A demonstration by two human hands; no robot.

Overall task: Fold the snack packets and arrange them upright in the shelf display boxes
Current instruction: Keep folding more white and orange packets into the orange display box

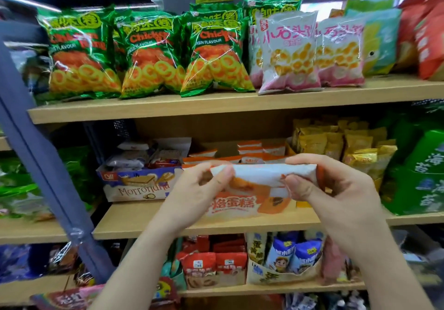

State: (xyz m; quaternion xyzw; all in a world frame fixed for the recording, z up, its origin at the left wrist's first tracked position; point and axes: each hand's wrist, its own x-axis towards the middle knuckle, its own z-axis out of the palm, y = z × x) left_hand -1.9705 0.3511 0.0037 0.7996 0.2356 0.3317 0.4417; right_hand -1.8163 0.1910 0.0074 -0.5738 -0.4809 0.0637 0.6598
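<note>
I hold one white and orange snack packet (260, 176) level in front of the middle shelf, its top folded over. My left hand (199, 189) pinches its left end between thumb and fingers. My right hand (324, 187) grips its right end, thumb on the front. Directly behind the packet stands an orange and white display box (242, 205) with several like packets (249, 152) upright in it. The packet's lower edge is partly hidden by my fingers.
Left of that box is a white and purple wafer box (134, 187) holding loose packets. Yellow packets (341, 144) and a green bag (425, 172) stand to the right. Green chicken ring bags (149, 52) line the upper shelf (216, 106). A grey upright post (48, 165) runs at left.
</note>
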